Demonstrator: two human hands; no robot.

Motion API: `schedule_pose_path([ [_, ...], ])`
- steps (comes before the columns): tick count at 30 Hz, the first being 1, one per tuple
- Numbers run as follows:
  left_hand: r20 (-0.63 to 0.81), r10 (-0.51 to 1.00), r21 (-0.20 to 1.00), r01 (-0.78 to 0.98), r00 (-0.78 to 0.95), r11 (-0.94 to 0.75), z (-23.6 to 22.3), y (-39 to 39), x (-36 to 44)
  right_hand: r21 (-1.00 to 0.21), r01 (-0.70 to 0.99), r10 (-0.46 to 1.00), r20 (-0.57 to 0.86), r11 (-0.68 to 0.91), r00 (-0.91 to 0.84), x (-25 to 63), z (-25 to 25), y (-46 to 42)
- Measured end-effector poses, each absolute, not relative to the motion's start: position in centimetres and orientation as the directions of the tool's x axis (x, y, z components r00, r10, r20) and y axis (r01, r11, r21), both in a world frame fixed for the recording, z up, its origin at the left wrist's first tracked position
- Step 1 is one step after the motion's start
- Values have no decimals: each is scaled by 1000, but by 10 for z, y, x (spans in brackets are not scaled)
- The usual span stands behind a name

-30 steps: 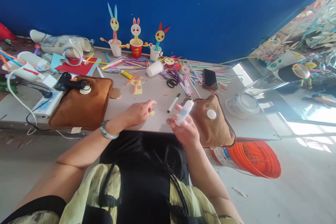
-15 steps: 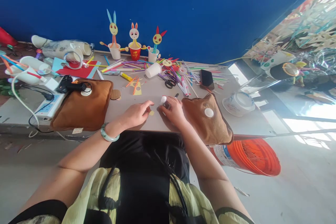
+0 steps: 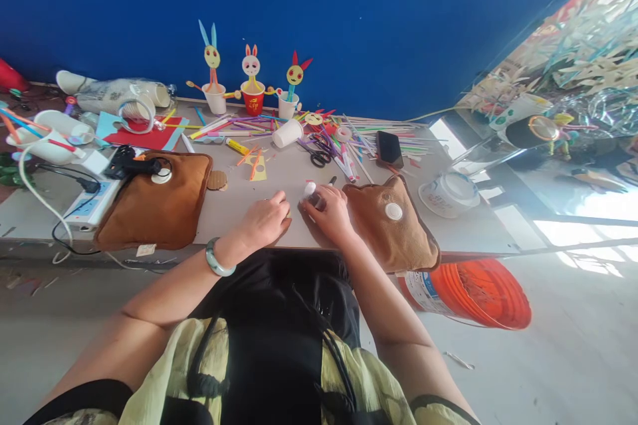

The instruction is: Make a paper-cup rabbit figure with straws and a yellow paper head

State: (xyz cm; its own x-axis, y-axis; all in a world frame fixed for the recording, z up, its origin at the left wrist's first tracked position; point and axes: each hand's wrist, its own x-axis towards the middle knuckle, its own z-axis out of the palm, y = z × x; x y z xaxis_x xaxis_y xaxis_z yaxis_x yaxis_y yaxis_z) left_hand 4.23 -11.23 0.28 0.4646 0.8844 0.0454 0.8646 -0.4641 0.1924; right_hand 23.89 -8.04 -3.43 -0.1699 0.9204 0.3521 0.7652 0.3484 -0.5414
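Observation:
My left hand (image 3: 268,218) is over the table near its front edge, fingertips pinched together on a small yellow paper piece (image 3: 288,215), most of which is hidden under them. Just to its right, my right hand (image 3: 329,209) is closed around a small white rounded thing (image 3: 310,188), whose kind I cannot make out. A dark pen-like stick (image 3: 333,180) pokes out behind the same hand. Beyond the hands lie a yellow sheet with round holes (image 3: 258,171), black-handled scissors (image 3: 320,159) and a tipped white paper cup (image 3: 288,134).
Brown plush warmers flank my hands, one left (image 3: 154,212) and one right (image 3: 399,229). Three cup figures (image 3: 253,103) stand by the blue wall. Several coloured sticks (image 3: 239,125), a phone (image 3: 389,149) and a power strip (image 3: 94,202) are on the table. An orange bucket (image 3: 478,295) is below.
My left hand has moved slightly right, and its fingers have closed over the small yellow paper piece that lay beside them. My right hand keeps its grip. The view has shifted slightly.

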Motion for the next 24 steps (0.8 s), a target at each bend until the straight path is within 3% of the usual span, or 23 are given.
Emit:
schedule_pose_path([
  [7,49,864,115,856,502,-504,2,-111,49,-487,720,738,673,494,-52,243,-32,-109],
  [11,31,878,152,865,478,-477,0,-111,53,-434,679,650,756,593,-85,242,-25,-125],
  [15,5,891,261,860,454,-440,-1,-109,54,-434,638,659,735,636,-157,240,-25,-135],
  [22,20,859,183,843,511,-506,-3,-108,54,-499,597,725,654,628,-217,236,-28,-142],
  [24,5,877,214,856,481,-471,-2,-105,52,-518,591,737,643,618,-208,237,-26,-144],
])
